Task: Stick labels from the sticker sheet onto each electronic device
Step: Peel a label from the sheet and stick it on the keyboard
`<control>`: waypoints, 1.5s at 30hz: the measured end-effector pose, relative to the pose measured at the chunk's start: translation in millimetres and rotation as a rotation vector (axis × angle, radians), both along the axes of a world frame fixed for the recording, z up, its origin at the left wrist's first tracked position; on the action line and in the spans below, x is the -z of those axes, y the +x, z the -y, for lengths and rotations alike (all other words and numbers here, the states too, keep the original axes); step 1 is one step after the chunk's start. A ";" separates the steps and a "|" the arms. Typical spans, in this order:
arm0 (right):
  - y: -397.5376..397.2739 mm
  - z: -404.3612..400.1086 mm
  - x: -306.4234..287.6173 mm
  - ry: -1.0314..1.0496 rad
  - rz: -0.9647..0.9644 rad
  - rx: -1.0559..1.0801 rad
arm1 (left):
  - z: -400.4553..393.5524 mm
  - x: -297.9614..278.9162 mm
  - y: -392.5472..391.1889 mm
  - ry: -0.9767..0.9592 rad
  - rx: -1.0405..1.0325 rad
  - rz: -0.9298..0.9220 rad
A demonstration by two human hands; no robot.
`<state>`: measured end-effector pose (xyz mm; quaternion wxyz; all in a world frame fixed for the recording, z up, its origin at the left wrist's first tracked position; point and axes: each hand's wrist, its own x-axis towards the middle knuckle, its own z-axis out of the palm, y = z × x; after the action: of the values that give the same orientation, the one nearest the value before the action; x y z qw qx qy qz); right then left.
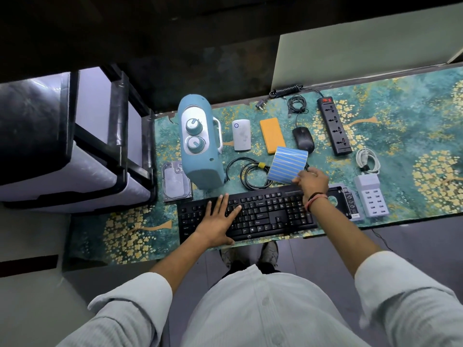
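Observation:
My right hand (313, 181) pinches the near right corner of a blue sticker sheet (286, 165) with pale stripes, held curled above the table. My left hand (218, 221) lies flat with spread fingers on the left half of the black keyboard (270, 214). Devices lie on the patterned table: a teal heater with two knobs (200, 144), a white adapter (241, 135), an orange power bank (271, 135), a black mouse (303, 139), a black power strip (334, 126), a hard drive (175, 182), a white multi-port charger (372, 196) and a drive caddy (344, 199).
A coiled black cable (250, 174) lies beside the heater, a white cable (368, 161) above the charger, and a thin black cable (297, 103) at the back. A black-framed stand (100, 136) adjoins the table's left edge. A pale board (350, 56) leans behind.

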<state>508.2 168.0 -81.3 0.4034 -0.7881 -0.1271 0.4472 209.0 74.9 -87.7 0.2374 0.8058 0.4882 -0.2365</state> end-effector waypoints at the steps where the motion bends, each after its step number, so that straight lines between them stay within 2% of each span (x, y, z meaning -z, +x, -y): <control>1: 3.5 -7.2 -0.5 0.025 -0.050 0.006 | 0.8 -1.3 2.0 -0.018 -0.022 0.017; 5: 8.2 -27.3 -3.4 0.107 -0.337 0.077 | 4.3 -7.2 8.7 -0.078 -0.115 0.100; 7: 7.5 -34.3 -1.6 0.087 -0.351 0.061 | 4.2 -10.0 9.9 -0.094 -0.163 0.143; 10: 1.8 -35.3 -2.4 0.048 -0.361 -0.091 | 2.0 -17.8 13.2 -0.051 -0.255 0.259; 12: -4.3 -28.4 -10.7 0.074 -0.468 -0.225 | 0.4 -24.0 19.1 -0.045 -0.449 0.435; 14: -10.1 -17.3 -17.8 0.069 -0.566 -0.378 | -3.3 -31.0 26.8 -0.086 -0.755 0.674; 16: -15.9 -4.4 -20.7 0.039 -0.607 -0.520 | -8.7 -39.8 34.8 -0.207 -1.026 0.919; 18: -21.5 9.8 -21.9 0.017 -0.606 -0.648 | -14.7 -48.4 42.3 -0.333 -1.190 1.123; 21: -25.2 27.7 -21.2 0.002 -0.538 -0.816 | -22.7 -49.3 47.3 -0.407 -1.368 1.300; 23: -25.3 36.0 -18.9 0.012 -0.425 -0.870 | -24.8 -47.6 48.7 -0.383 -1.455 1.311; 28: -35.5 46.4 -26.8 0.221 0.123 -0.799 | -23.7 -46.3 51.7 -0.322 -1.476 1.307; 32: -55.3 46.3 -37.0 0.435 0.309 -0.927 | -20.4 -45.8 53.3 -0.332 -1.448 1.331; 45: -78.9 45.3 -45.9 0.381 0.267 -0.885 | -17.6 -51.7 50.7 -0.310 -1.310 1.292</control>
<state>429.4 122.7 -35.3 0.2921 -0.6210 -0.5794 0.4397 259.7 92.5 -36.0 0.6539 0.3044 0.5816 0.3760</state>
